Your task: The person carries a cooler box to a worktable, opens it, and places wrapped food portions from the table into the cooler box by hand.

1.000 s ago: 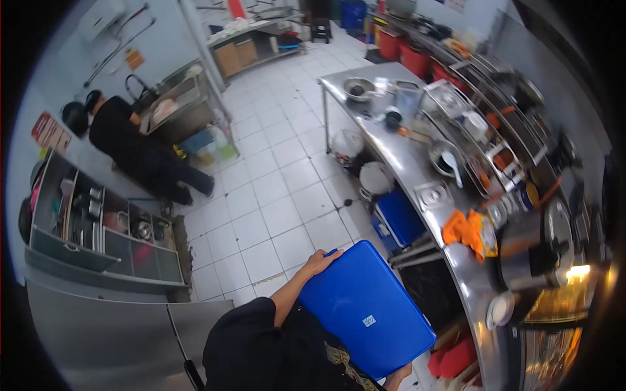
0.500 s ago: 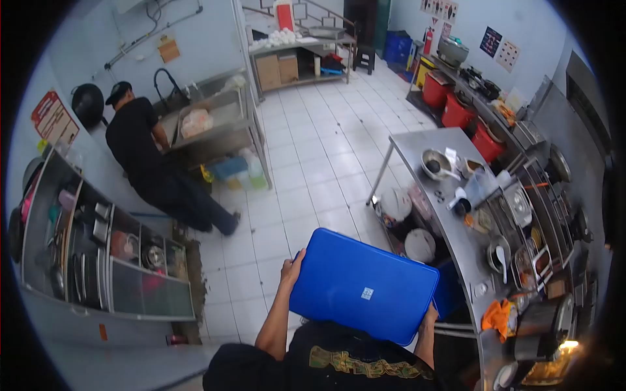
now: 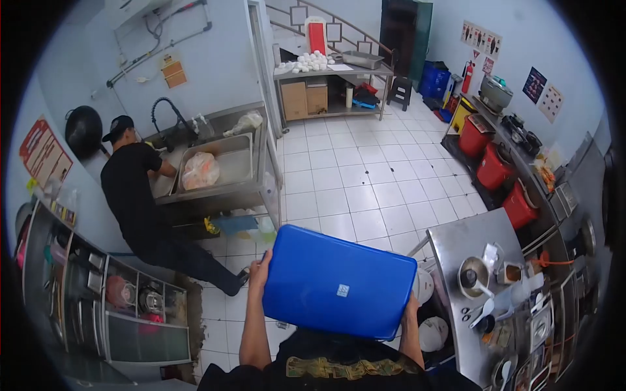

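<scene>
A large blue plastic box (image 3: 326, 267) is held up in front of my body, its flat rectangular face and small pale label toward me. My left hand (image 3: 259, 274) grips its left edge, fingers closed against the side. On the opposite edge, my right hand (image 3: 410, 309) holds the box near its lower right corner. The fingertips of both hands are partly hidden behind the box. Whatever is inside or on the far side of the box does not show.
A co-worker (image 3: 134, 176) in black bends over the metal sink (image 3: 251, 166) at left, one foot out on the tiled floor (image 3: 339, 195). A steel table (image 3: 456, 234) with bowls and ladles stands at right. A shelf unit (image 3: 147, 339) is at left, a table (image 3: 287, 75) with white items at back.
The blue box and both hands have moved a little left in view. The steel table sits lower and the back table shows more fully, as I have moved or turned my head.
</scene>
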Motion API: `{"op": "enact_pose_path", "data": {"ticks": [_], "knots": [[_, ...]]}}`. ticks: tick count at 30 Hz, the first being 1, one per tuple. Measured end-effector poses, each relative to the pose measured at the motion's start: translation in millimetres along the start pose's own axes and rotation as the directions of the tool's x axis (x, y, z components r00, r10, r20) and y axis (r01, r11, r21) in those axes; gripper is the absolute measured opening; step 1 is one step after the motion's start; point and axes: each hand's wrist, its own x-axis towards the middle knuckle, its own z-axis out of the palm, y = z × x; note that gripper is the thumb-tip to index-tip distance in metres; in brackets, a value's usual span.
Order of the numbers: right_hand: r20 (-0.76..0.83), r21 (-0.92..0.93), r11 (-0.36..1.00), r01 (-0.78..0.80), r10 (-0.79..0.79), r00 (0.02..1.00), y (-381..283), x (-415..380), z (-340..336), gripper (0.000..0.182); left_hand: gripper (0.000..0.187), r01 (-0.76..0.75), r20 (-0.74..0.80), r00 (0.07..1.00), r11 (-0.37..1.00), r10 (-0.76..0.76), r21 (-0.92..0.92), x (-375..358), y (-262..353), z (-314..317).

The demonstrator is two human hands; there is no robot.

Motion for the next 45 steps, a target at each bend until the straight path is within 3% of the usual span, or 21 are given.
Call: {"op": "enact_pose_path", "data": {"ticks": [1,4,8,9,12,13,16,19,23,26,30,33,35,38,40,44,45], "knots": [[-0.105,-0.044,0.997,-0.059,0.055,0.993,-26,2,34,0.054,0.097,0.004,-0.002,1.0,1.0,-0.004,-0.031,28,12,5],[-0.017,-0.059,0.998,0.035,-0.036,0.999,-38,88,79,0.052,0.102,0.024,-0.057,0.998,0.999,-0.023,0.026,89,59,26],[0.007,-0.039,0.999,-0.003,0.003,1.0,-83,179,151,0.054,0.104,0.043,-0.069,0.997,0.999,-0.043,-0.007,148,131,80],[-0.021,-0.086,0.996,-0.019,0.017,1.0,-96,200,168,0.054,0.105,0.057,0.011,0.998,0.998,-0.057,-0.022,193,119,92],[0.006,-0.083,0.996,0.027,-0.027,1.0,-144,265,230,0.055,0.104,-0.006,-0.006,1.0,0.998,0.006,-0.058,288,146,142],[0.032,-0.061,0.996,0.064,-0.062,0.998,-167,281,254,0.055,0.103,0.002,-0.002,1.0,1.0,-0.002,-0.022,295,192,158],[-0.039,-0.08,0.993,0.086,-0.089,0.995,-244,336,322,0.056,0.1,0.042,0.057,0.998,0.997,-0.038,-0.066,395,253,211],[-0.142,-0.125,0.99,0.064,-0.081,0.986,-303,387,354,0.057,0.097,0.061,0.286,0.958,0.991,-0.025,-0.12,433,349,255],[-0.123,-0.114,0.982,0.152,-0.166,0.978,-364,450,398,0.05,0.095,0.001,0.22,0.975,1.0,-0.005,0.017,555,387,344],[-0.14,0.005,0.991,0.131,-0.129,0.982,-391,507,435,0.048,0.089,0.021,0.193,0.981,1.0,-0.023,0.012,620,430,403],[-0.293,0.088,0.992,0.089,-0.059,0.954,-438,610,483,0.04,0.072,0.003,0.313,0.95,1.0,0.005,-0.024,688,509,489],[-0.278,0.001,0.997,0.078,-0.075,0.958,-522,681,543,0.04,0.065,0.025,0.327,0.945,0.999,-0.008,-0.047,736,599,546],[-0.286,0.006,0.996,0.085,-0.08,0.955,-563,733,581,0.04,0.063,0.019,0.264,0.965,0.997,0.002,-0.076,769,627,576],[-0.293,-0.031,0.998,0.049,-0.056,0.955,-600,806,609,0.041,0.064,0.015,0.319,0.947,0.99,0.03,-0.138,813,672,605],[-0.28,-0.061,0.998,0.0,-0.017,0.96,-622,858,636,0.043,0.064,0.024,0.224,0.975,0.994,0.002,-0.111,862,686,636],[-0.256,-0.094,0.993,0.07,-0.092,0.962,-658,960,693,0.044,0.067,0.068,0.124,0.99,0.997,-0.063,-0.038,955,729,702],[-0.262,-0.12,0.99,0.08,-0.109,0.959,-669,986,707,0.044,0.07,0.138,0.278,0.955,0.986,-0.107,-0.097,979,743,712]]}}
